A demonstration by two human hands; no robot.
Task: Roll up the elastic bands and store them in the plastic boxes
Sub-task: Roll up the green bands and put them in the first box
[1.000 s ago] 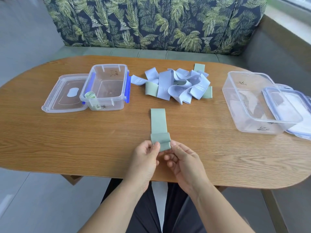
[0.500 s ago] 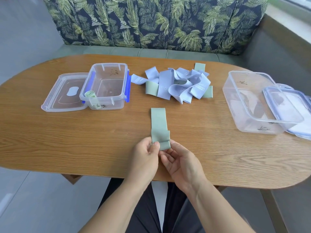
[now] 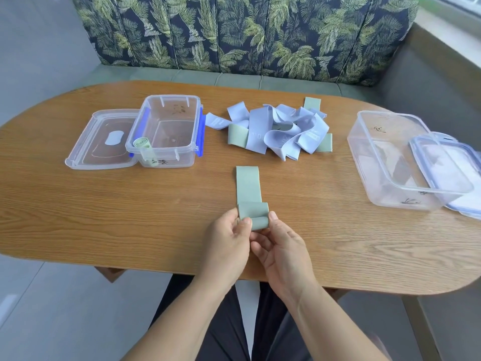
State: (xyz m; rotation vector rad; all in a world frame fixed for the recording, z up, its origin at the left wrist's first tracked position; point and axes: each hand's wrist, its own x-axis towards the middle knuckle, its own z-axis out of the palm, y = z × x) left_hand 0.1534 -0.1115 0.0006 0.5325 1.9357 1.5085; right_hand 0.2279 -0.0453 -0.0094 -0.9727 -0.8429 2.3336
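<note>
Your left hand (image 3: 229, 238) and right hand (image 3: 283, 251) meet at the near edge of the table (image 3: 104, 217), both clamped on the green band (image 3: 247, 186). The left thumb and fingers pinch the left end of the rolled part. The right hand's fingers curl under the roll and its thumb presses at the right end. The roll (image 3: 259, 222) is small, formed at the band's near end and lifted slightly off the wood. The rest of the band lies flat on the table, running straight away from you.

Beyond its far end, near but apart, sits the pile (image 3: 276, 131) of loose bands, mostly lilac with a few green ones showing at the edges. The bands are tangled and unrolled.

To your left stands the small box (image 3: 169, 131), open, with blue clasps along its sides. One rolled green band (image 3: 141, 143) sits in its near left corner, upright against the wall. The small lid (image 3: 104, 142) lies flat on the table, touching the box's left side.

To your right stands the large box (image 3: 385, 157), open. The large lid (image 3: 447, 173) rests tilted over its right rim. A leaf-print sofa (image 3: 247, 35) runs behind the table.
</note>
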